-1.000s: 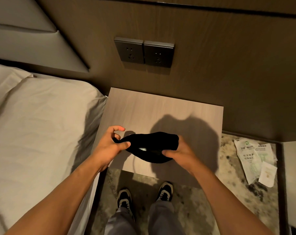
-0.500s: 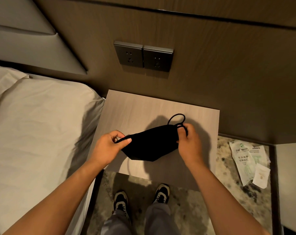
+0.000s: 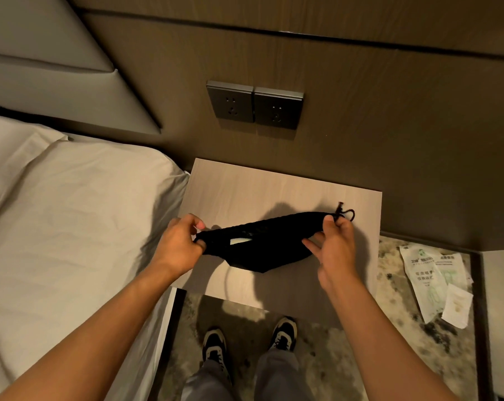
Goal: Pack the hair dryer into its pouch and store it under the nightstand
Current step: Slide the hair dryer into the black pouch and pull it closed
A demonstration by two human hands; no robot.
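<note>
Left hand (image 3: 179, 246) and right hand (image 3: 335, 243) each pinched one end of the black pouch (image 3: 262, 241), stretched above the worktop (image 3: 273, 189).

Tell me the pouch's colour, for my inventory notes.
Black pouch, seen in the head view.

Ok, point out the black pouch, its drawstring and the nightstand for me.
pouch (image 3: 269, 246), head view, middle of the black fabric.
drawstring (image 3: 349, 213), head view, loop sticking out past the right hand's fingers.
nightstand (image 3: 262, 189), head view, bare part of the wooden top.
</note>
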